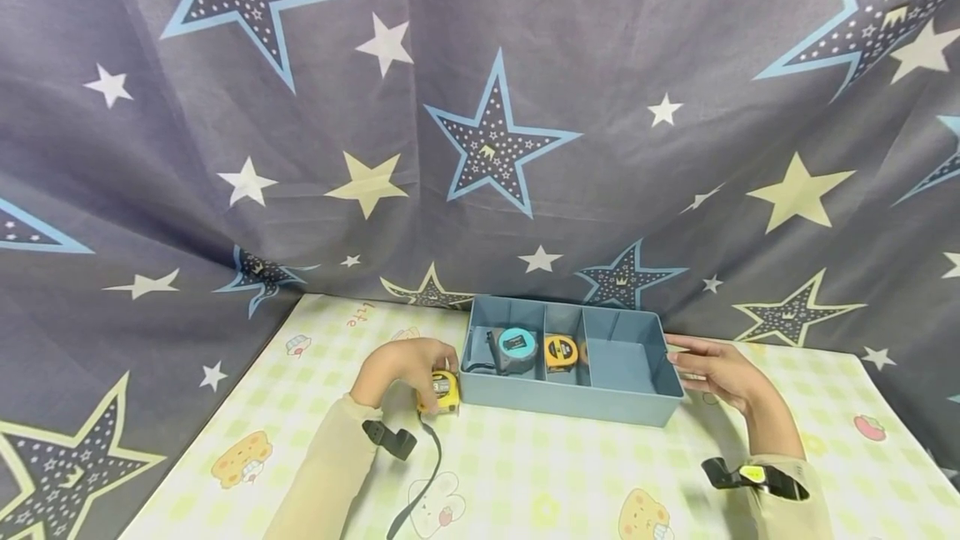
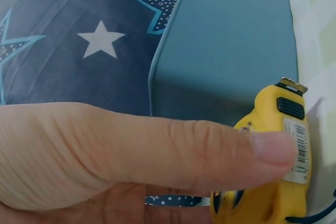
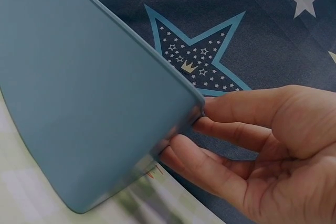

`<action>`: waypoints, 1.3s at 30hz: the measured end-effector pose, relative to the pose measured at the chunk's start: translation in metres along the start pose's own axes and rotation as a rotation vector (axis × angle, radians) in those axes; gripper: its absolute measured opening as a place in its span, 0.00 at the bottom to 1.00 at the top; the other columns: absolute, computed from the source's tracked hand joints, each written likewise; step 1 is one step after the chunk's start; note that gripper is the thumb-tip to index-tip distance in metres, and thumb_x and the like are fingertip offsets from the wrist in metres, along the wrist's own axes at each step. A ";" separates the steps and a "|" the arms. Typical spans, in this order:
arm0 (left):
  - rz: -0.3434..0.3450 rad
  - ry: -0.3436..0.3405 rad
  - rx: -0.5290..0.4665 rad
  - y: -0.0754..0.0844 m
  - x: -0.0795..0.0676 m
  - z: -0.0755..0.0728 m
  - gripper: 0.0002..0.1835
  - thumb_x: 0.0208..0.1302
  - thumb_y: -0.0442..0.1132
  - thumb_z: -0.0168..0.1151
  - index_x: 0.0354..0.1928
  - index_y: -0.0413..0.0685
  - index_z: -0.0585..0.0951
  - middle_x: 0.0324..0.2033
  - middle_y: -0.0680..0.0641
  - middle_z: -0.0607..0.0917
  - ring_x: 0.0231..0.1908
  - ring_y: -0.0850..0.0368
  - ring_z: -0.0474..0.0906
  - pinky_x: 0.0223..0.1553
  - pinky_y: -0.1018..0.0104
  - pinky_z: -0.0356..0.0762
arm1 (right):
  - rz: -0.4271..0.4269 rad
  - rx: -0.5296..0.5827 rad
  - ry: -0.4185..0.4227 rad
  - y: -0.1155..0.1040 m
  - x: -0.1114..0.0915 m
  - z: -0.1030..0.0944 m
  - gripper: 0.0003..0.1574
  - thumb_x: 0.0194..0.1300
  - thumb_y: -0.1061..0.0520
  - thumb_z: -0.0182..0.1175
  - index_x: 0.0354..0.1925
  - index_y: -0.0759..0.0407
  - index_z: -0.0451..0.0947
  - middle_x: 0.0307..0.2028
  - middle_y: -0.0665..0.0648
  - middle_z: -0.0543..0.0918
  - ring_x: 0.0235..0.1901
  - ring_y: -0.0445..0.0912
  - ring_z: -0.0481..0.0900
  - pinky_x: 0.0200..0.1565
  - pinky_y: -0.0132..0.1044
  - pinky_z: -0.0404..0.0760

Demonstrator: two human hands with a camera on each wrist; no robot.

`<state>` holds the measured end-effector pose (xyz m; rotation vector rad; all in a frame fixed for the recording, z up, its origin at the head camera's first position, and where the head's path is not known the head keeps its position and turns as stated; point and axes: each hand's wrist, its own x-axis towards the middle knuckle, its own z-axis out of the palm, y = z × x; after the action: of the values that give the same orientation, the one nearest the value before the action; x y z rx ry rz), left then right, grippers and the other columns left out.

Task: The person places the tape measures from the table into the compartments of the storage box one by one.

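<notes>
My left hand holds a yellow tape measure beside the left end of a blue-grey divided box. In the left wrist view, the thumb lies across the barcode label of this tape measure, whose metal hook shows at the top. A dark wrist strap hangs from it. With extended fingers, my right hand touches the box's right end; the right wrist view shows the fingertips at the corner of that wall. A grey and turquoise tape measure lies in the left compartment, a yellow-orange one in the middle compartment.
The box stands on a table with a green-and-white checked cloth printed with cartoon figures. A dark grey curtain with stars hangs right behind the table's back edge. Bands with black mounts sit on both wrists.
</notes>
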<state>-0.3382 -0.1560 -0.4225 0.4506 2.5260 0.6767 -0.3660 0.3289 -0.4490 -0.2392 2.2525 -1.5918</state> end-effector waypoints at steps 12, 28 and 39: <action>-0.019 -0.017 0.035 0.001 0.008 0.008 0.29 0.34 0.24 0.82 0.40 0.46 0.77 0.34 0.51 0.83 0.34 0.57 0.75 0.39 0.66 0.78 | 0.002 0.010 0.011 0.001 0.001 -0.001 0.43 0.75 0.53 0.59 0.76 0.71 0.55 0.76 0.74 0.54 0.66 0.48 0.73 0.56 0.39 0.83; 0.038 0.066 0.050 -0.005 0.006 0.009 0.26 0.30 0.23 0.80 0.35 0.47 0.80 0.29 0.51 0.81 0.30 0.58 0.72 0.32 0.66 0.74 | 0.003 0.007 -0.001 0.004 -0.003 0.002 0.43 0.76 0.52 0.58 0.77 0.72 0.54 0.77 0.73 0.53 0.72 0.61 0.64 0.57 0.39 0.83; 0.154 0.189 0.057 -0.017 0.004 -0.009 0.26 0.29 0.24 0.78 0.37 0.50 0.85 0.36 0.51 0.84 0.35 0.56 0.76 0.39 0.64 0.79 | 0.000 0.003 -0.005 0.000 0.001 -0.002 0.43 0.76 0.53 0.57 0.77 0.71 0.53 0.76 0.73 0.54 0.68 0.50 0.72 0.56 0.37 0.83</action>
<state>-0.3496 -0.1712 -0.4263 0.6343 2.7142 0.7370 -0.3676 0.3300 -0.4484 -0.2417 2.2469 -1.5924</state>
